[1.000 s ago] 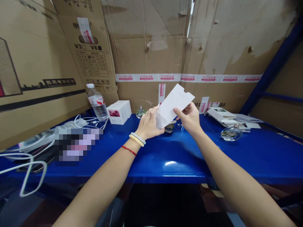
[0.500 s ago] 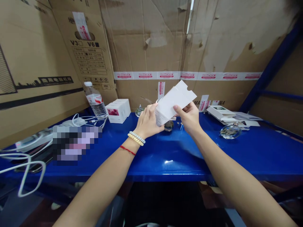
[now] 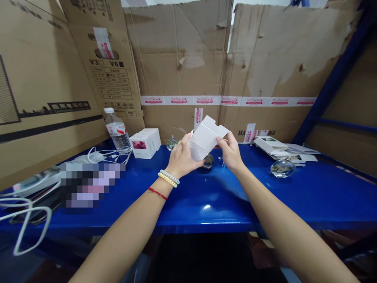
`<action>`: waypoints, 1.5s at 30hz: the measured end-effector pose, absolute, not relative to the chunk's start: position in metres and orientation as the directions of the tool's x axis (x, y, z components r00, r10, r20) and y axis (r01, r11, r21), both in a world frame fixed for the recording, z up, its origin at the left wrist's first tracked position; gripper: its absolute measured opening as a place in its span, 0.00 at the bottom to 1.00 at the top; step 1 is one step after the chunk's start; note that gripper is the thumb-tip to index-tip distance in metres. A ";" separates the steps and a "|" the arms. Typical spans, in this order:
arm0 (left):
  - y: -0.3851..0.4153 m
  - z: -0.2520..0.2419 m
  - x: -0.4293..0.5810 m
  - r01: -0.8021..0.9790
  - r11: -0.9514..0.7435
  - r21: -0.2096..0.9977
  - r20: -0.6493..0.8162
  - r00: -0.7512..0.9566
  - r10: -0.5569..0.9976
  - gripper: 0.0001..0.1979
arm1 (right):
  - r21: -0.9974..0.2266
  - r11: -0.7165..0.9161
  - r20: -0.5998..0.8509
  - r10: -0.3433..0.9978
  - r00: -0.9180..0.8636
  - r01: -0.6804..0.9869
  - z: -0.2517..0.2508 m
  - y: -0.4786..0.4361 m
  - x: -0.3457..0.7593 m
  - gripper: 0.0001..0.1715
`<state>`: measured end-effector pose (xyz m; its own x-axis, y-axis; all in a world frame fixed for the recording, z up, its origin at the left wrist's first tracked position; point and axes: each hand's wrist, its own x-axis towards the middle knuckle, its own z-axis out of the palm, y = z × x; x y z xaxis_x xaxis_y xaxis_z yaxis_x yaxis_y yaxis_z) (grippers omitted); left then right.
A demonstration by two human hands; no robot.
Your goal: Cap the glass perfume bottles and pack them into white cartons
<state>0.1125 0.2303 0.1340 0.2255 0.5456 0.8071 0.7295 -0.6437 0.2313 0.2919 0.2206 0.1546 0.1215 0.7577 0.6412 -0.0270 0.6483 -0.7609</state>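
Observation:
A small white paper carton (image 3: 203, 139) is held tilted above the blue table, with printed lines on its lower part and a notched flap at its upper end. My left hand (image 3: 183, 157) grips its left side, fingers behind and thumb below. At the right edge by the flap, my right hand (image 3: 231, 151) pinches the card between thumb and fingers. Just under the carton, partly hidden, lies a round glass bottle (image 3: 208, 161). Another small glass bottle (image 3: 171, 143) stands behind my left hand. What the carton contains, if anything, cannot be seen.
White boxes (image 3: 145, 143) and a water bottle (image 3: 118, 131) stand at the back left, near white cables (image 3: 25, 224). Toward the right are a faceted glass bottle (image 3: 282, 168) and flat white cartons (image 3: 272, 145). Cardboard sheets (image 3: 182, 74) wall the back of the blue table (image 3: 182, 208).
The view has tilted up slightly. My right hand has moved left, closer to my left hand, and the carton's flap end now shows shorter and folded at an angle.

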 end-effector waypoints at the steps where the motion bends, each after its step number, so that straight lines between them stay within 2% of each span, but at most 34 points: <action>1: 0.231 0.134 0.112 0.725 -0.648 0.233 0.813 0.220 0.539 0.54 | -0.764 0.645 0.640 0.760 0.115 -0.013 0.154 0.221 0.292 0.24; 5: 0.233 0.131 0.112 0.702 -0.672 0.237 0.837 0.203 0.508 0.54 | -0.730 0.660 0.673 0.739 0.019 0.177 0.151 0.221 0.294 0.20; 9: 0.236 0.131 0.110 0.697 -0.663 0.272 0.840 0.163 0.517 0.55 | -0.610 0.685 0.725 0.685 -0.069 0.399 0.150 0.218 0.293 0.20; 12: 0.237 0.132 0.109 0.684 -0.659 0.312 0.826 0.148 0.544 0.58 | -0.580 0.725 0.765 0.642 -0.059 0.371 0.150 0.217 0.292 0.28; 14: 0.237 0.132 0.108 0.669 -0.669 0.324 0.823 0.150 0.548 0.59 | -0.576 0.748 0.784 0.620 -0.037 0.329 0.150 0.216 0.292 0.30; 18: 0.239 0.129 0.107 0.661 -0.691 0.292 0.850 0.152 0.505 0.60 | -0.556 0.765 0.804 0.595 -0.025 0.323 0.151 0.216 0.291 0.19; 24: 0.243 0.125 0.108 0.677 -0.707 0.205 0.917 0.120 0.381 0.55 | -0.447 0.823 0.848 0.514 -0.126 0.351 0.153 0.213 0.292 0.15; 27: 0.246 0.126 0.107 0.673 -0.714 0.194 0.937 0.089 0.339 0.54 | -0.379 0.861 0.885 0.444 -0.140 0.340 0.154 0.209 0.291 0.15; 31: 0.255 0.121 0.104 0.635 -0.738 0.228 0.948 0.027 0.317 0.58 | -0.325 0.885 0.906 0.392 -0.158 0.334 0.155 0.205 0.288 0.18; 35: 0.263 0.114 0.101 0.585 -0.780 0.220 0.954 0.036 0.296 0.58 | -0.271 0.883 0.914 0.361 -0.187 0.384 0.155 0.202 0.286 0.14; 42: 0.257 0.126 0.100 0.535 -0.834 0.133 0.984 0.032 0.178 0.48 | -0.265 0.885 0.919 0.352 -0.178 0.382 0.157 0.199 0.284 0.10; 45: 0.253 0.133 0.100 0.466 -0.877 0.118 0.990 0.019 0.143 0.46 | -0.265 0.888 0.921 0.349 -0.174 0.377 0.155 0.199 0.282 0.08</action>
<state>0.1004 0.2533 0.1329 0.0192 0.1431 0.9895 0.4660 -0.8769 0.1177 0.2821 0.1989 0.1555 -0.1738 0.3489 0.9209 0.3767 0.8876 -0.2652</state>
